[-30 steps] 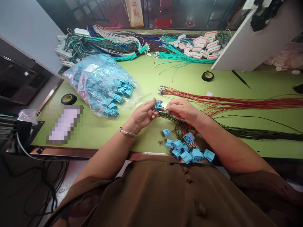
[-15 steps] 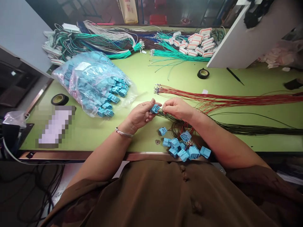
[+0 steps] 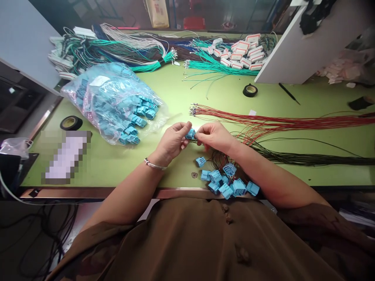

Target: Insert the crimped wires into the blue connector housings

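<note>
Between thumb and fingers, my left hand (image 3: 173, 141) pinches a small blue connector housing (image 3: 190, 134). My right hand (image 3: 215, 135) is closed in a pinch at the right end of that housing; its fingertips hide what they hold, possibly a thin wire. Black wires (image 3: 263, 153) run beneath the right hand and off to the right. Below my hands, several blue connectors (image 3: 227, 191) with red and black wires lie in a cluster at the table's front edge.
A clear bag (image 3: 96, 101) of blue connectors lies at left. Red wires (image 3: 263, 121) stretch across the right side. Green wire bundles (image 3: 234, 68) with white labels sit at the back. Black tape rolls (image 3: 250, 90) and a black pen (image 3: 289, 93) are on the green table (image 3: 175, 93).
My right hand has moved left, so its fingertips now meet the blue connector housing. My left hand keeps its hold, and the housing has turned slightly.
</note>
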A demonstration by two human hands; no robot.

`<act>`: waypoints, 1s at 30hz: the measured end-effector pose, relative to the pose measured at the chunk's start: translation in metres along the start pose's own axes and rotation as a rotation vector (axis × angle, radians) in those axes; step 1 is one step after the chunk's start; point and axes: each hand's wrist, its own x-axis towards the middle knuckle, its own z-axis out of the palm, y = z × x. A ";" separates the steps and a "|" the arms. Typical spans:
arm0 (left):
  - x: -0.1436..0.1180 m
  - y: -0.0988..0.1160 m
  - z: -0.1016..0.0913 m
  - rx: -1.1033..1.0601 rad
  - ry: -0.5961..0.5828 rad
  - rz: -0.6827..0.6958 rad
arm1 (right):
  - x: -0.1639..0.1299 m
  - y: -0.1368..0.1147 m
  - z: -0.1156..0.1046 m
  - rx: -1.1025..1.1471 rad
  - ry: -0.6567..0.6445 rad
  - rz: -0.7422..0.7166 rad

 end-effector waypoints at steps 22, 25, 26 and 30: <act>0.000 -0.003 -0.001 -0.158 -0.076 -0.032 | 0.000 0.014 0.009 -0.520 0.349 -0.373; 0.000 0.001 -0.006 -0.108 -0.084 -0.074 | 0.004 0.007 -0.002 -0.413 0.217 -0.279; 0.000 0.004 -0.009 -0.077 -0.096 -0.089 | 0.008 0.005 -0.009 -0.374 0.172 -0.252; -0.001 0.013 -0.017 0.026 -0.126 -0.047 | 0.039 -0.001 -0.036 -0.534 0.205 -0.177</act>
